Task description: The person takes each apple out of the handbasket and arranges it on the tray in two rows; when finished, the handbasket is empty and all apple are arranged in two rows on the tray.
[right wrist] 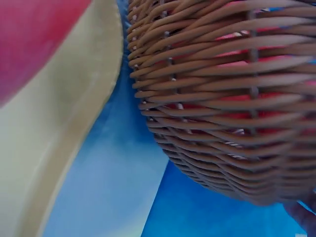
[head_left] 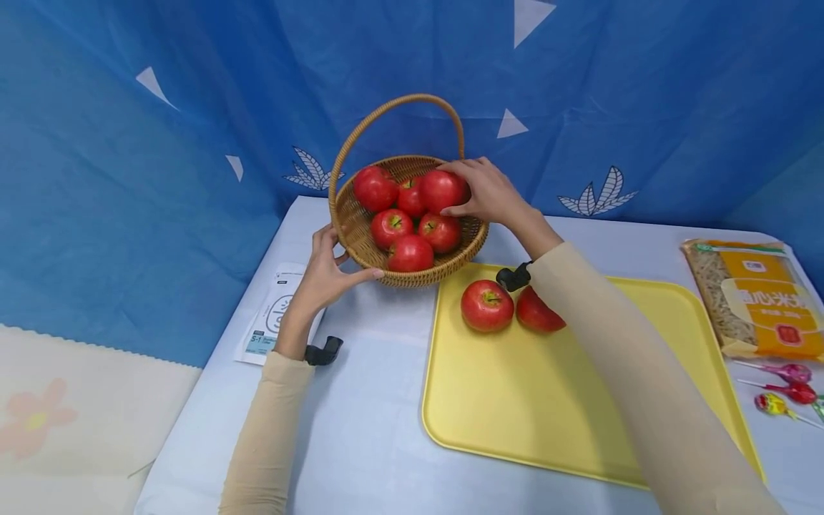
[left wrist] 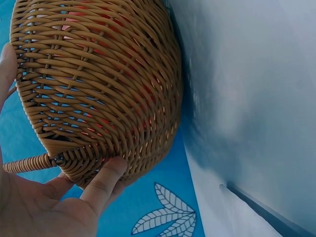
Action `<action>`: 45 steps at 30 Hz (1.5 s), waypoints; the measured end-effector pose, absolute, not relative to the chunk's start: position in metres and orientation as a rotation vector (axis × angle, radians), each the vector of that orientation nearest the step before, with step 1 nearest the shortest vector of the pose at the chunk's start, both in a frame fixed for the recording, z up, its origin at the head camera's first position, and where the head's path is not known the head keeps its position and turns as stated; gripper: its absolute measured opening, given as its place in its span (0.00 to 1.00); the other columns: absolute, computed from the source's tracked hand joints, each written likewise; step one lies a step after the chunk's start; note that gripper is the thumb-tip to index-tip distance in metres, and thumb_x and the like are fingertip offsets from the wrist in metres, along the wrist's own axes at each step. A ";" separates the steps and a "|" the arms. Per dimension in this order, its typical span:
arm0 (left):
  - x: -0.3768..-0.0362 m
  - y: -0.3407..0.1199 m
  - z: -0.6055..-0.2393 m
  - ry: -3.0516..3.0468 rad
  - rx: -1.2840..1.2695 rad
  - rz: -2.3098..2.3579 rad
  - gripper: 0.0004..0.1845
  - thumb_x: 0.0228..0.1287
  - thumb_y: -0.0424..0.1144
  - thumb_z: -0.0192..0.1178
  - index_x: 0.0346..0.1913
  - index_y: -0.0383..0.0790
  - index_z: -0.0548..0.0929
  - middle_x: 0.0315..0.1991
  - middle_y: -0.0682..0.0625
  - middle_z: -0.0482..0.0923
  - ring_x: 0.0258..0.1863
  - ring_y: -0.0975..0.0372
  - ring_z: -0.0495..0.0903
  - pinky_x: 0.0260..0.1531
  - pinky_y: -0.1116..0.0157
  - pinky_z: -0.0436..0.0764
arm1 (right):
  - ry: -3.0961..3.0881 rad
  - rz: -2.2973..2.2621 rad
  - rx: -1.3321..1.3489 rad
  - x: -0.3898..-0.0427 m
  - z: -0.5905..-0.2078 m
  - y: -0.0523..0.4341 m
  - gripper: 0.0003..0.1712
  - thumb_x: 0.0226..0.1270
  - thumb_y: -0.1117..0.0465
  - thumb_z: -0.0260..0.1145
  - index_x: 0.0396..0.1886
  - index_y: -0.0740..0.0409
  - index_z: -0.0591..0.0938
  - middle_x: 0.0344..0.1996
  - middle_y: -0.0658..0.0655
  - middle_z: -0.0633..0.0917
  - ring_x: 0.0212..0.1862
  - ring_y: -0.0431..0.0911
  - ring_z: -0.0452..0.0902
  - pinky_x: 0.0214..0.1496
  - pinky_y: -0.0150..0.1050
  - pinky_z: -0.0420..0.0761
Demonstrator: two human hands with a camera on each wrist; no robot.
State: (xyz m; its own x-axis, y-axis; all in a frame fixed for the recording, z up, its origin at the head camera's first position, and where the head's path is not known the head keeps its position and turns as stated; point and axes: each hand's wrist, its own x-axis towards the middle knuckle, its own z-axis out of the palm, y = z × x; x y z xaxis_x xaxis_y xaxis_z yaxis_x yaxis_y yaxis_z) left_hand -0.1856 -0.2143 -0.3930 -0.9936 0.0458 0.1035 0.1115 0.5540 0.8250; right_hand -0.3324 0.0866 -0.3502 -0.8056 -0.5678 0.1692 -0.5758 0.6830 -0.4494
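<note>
A round wicker basket (head_left: 473,250) with an arched handle holds several red apples (head_left: 410,254). My left hand (head_left: 322,275) grips its left side, thumb along the front rim and fingers around the outer wall. In the left wrist view those fingers (left wrist: 106,180) press the weave beside the handle's base. Over the basket's right rim reaches my right hand (head_left: 486,192), holding an apple (head_left: 444,191) at the top right of the pile, thumb in front and fingers over it. The right wrist view shows mostly the basket's wall (right wrist: 222,108); that held apple is hidden there.
A yellow tray (head_left: 489,408) bears two apples (head_left: 487,306), one partly covered by my right sleeve. A white pouch (head_left: 264,332) lies at left, behind my left wrist. Far right are an orange food bag (head_left: 759,300) and several lollipops (head_left: 792,372). Blue cloth (head_left: 412,57) hangs behind.
</note>
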 end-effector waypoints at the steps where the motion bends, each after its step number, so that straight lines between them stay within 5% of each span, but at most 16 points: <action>1: -0.186 -0.214 -0.393 -2.707 -0.138 -1.450 0.58 0.47 0.52 0.77 0.75 0.38 0.52 0.72 0.42 0.49 0.69 0.50 0.61 0.63 0.47 0.75 | -2.867 0.820 0.970 -0.330 -0.349 0.090 0.45 0.54 0.44 0.76 0.71 0.45 0.69 0.67 0.60 0.72 0.65 0.58 0.64 0.64 0.63 0.72; 6: -0.187 -0.213 -0.394 -2.708 -0.136 -1.465 0.57 0.48 0.50 0.77 0.75 0.37 0.51 0.72 0.42 0.48 0.70 0.49 0.61 0.63 0.46 0.75 | -2.699 1.064 0.989 -0.310 -0.346 0.113 0.44 0.52 0.48 0.78 0.68 0.49 0.72 0.64 0.58 0.74 0.64 0.55 0.69 0.65 0.60 0.74; 11: -0.186 -0.212 -0.396 -2.712 -0.135 -1.457 0.57 0.48 0.50 0.77 0.75 0.38 0.52 0.72 0.42 0.49 0.69 0.49 0.61 0.63 0.47 0.75 | -2.518 1.150 0.976 -0.274 -0.345 0.155 0.43 0.45 0.61 0.82 0.64 0.53 0.73 0.58 0.60 0.72 0.60 0.51 0.70 0.53 0.57 0.84; 16: -0.185 -0.212 -0.397 -2.715 -0.133 -1.467 0.55 0.49 0.47 0.77 0.74 0.36 0.53 0.72 0.42 0.48 0.70 0.49 0.60 0.63 0.47 0.75 | -2.527 0.999 0.938 -0.233 -0.359 0.213 0.48 0.38 0.69 0.83 0.63 0.57 0.72 0.65 0.64 0.70 0.64 0.59 0.67 0.52 0.64 0.80; 21: -0.185 -0.214 -0.397 -2.722 -0.124 -1.456 0.55 0.48 0.49 0.77 0.73 0.36 0.54 0.73 0.43 0.48 0.70 0.48 0.61 0.62 0.47 0.76 | -2.591 0.861 0.858 -0.197 -0.384 0.261 0.51 0.29 0.72 0.84 0.61 0.62 0.72 0.60 0.66 0.72 0.59 0.59 0.66 0.44 0.58 0.77; 29: -0.186 -0.220 -0.396 -2.726 -0.122 -1.429 0.58 0.46 0.53 0.77 0.74 0.37 0.53 0.72 0.43 0.48 0.70 0.50 0.60 0.63 0.47 0.75 | -2.712 0.758 0.799 -0.166 -0.421 0.290 0.53 0.28 0.68 0.87 0.62 0.55 0.74 0.55 0.67 0.69 0.56 0.63 0.63 0.39 0.66 0.82; 45: -0.185 -0.215 -0.394 -2.703 -0.175 -1.449 0.57 0.47 0.51 0.78 0.74 0.37 0.53 0.71 0.41 0.49 0.70 0.49 0.60 0.63 0.45 0.75 | -2.798 0.690 0.791 -0.153 -0.442 0.297 0.48 0.29 0.59 0.88 0.57 0.52 0.76 0.53 0.65 0.68 0.56 0.60 0.64 0.41 0.63 0.84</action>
State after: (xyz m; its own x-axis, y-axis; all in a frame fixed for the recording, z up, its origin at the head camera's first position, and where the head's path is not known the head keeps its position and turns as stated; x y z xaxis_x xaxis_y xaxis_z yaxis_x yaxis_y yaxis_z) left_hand -0.1853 -0.2147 -0.3944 -0.9911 0.0673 0.1153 0.1332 0.5492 0.8250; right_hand -0.1535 0.2974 -0.4418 -0.8490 -0.4574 0.2646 -0.5280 0.7547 -0.3895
